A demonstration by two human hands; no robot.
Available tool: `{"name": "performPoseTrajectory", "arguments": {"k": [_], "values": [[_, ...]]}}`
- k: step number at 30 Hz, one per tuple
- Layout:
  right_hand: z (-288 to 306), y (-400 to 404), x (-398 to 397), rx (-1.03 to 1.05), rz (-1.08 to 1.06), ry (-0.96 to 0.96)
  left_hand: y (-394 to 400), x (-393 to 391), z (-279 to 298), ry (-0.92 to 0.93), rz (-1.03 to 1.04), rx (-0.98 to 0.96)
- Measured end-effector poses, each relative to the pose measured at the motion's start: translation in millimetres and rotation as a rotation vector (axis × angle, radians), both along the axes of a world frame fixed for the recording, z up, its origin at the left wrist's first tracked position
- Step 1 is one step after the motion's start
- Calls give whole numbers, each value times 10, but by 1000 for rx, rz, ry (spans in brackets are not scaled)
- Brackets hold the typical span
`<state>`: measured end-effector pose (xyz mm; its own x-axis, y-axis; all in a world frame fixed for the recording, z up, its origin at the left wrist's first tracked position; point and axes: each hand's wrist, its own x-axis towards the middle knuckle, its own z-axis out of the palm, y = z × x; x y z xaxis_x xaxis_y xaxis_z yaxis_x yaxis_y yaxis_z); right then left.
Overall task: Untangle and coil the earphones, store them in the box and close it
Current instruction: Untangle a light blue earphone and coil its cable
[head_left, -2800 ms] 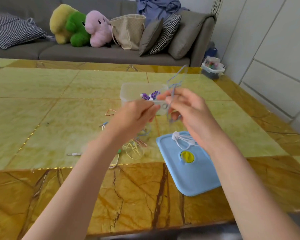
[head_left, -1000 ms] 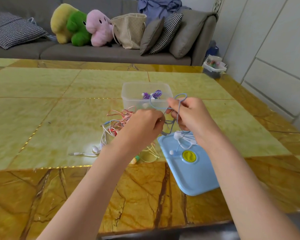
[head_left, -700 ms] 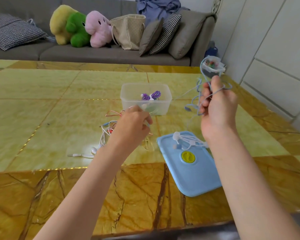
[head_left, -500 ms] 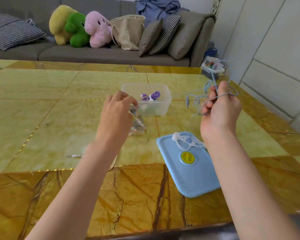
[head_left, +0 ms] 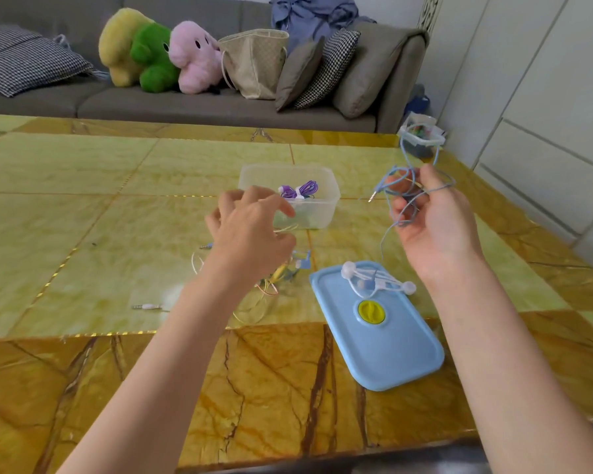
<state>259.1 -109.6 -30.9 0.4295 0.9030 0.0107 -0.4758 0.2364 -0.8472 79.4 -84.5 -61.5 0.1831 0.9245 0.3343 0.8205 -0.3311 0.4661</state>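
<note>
My right hand [head_left: 432,220] is raised right of the box and grips a light blue earphone cable [head_left: 396,181] looped round its fingers, the jack sticking out to the left. My left hand [head_left: 250,234] hovers with fingers loosely spread above a tangle of yellow, pink and white earphones [head_left: 274,278] on the table. The clear plastic box [head_left: 322,213] stands open behind it, with a coiled purple earphone [head_left: 300,191] inside. The blue lid [head_left: 391,350] lies at the front right, with white earphones [head_left: 374,280] on its far end.
A white jack plug [head_left: 148,306] lies left of the tangle. Beyond the marble table [head_left: 83,200] stands a grey sofa [head_left: 185,104] with plush toys, a bag and cushions. A small container [head_left: 421,135] sits past the table's right corner, by white cabinets.
My right hand pulled the blue cable free of the tangle and lifted it to the right. My left hand lifted the tangle, then let it fall back onto the table.
</note>
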Motion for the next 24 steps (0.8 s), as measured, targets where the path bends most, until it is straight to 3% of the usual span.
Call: {"name": "performPoseTrajectory", "arguments": {"k": [3, 7, 13, 24], "values": [[7, -16, -33, 22, 81, -44, -11, 120, -91, 14, -183, 3], [60, -25, 39, 81, 46, 24, 40, 180, -379, 331, -186, -34], [-9, 4, 181, 117, -180, 71, 95, 128, -313, 14, -209, -11], [-63, 30, 178, 109, -295, 53, 45, 45, -227, -145, -329, -242]]}}
